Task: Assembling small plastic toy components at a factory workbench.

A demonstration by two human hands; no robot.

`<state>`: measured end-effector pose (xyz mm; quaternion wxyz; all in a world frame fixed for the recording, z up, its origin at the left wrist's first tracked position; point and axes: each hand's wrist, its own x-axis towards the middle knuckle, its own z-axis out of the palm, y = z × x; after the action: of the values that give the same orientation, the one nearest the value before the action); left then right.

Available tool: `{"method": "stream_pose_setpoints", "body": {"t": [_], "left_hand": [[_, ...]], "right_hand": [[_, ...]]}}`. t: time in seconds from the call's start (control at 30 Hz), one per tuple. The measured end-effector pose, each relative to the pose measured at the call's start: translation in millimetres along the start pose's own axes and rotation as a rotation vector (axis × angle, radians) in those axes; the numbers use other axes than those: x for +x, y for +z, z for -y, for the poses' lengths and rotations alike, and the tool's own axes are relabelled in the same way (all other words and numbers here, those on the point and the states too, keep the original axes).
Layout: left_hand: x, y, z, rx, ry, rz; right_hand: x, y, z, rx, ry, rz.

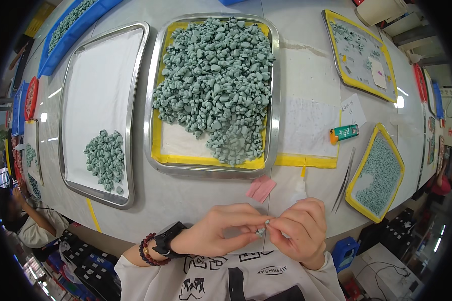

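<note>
Close to my body, over the near table edge, my two hands meet with fingertips almost touching. My left hand is closed in a pinch around small grey-green stone pieces. Thumb and forefinger of my right hand pinch another small piece at the same spot; the fingers partly hide it. Beyond them lies a metal tray with yellow-taped edges, heaped with similar green stones. To its left, a white-lined metal tray carries a smaller pile of these stones.
Just past my hands are a pink scrap and a white bottle with a yellow tip. Tweezers, a green-and-orange object and a yellow-edged tray of small pieces lie right. Another person sits at far left.
</note>
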<state>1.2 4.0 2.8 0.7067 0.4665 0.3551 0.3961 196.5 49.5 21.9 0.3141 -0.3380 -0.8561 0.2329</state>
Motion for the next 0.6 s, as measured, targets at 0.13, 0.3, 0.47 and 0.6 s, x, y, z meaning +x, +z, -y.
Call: {"method": "stream_pose_setpoints", "body": {"t": [0.13,0.3,0.47,0.6], "left_hand": [[2.2,-0.5,-4.1,0.053,-0.019,-0.01],[0.7,1.7,0.1,-0.289,-0.147,-0.129],[-0.3,0.0,1.4,-0.301,-0.169,-0.09],[0.1,-1.0,0.7,-0.292,-0.173,-0.081]], "right_hand": [[1.0,-2.8,0.9,-0.033,-0.003,0.049],[0.0,-6.2,-0.1,0.083,-0.007,0.078],[1.7,-5.6,-6.4,0.172,-0.024,0.16],[3.8,-4.3,-5.8,0.185,-0.016,0.164]]}}
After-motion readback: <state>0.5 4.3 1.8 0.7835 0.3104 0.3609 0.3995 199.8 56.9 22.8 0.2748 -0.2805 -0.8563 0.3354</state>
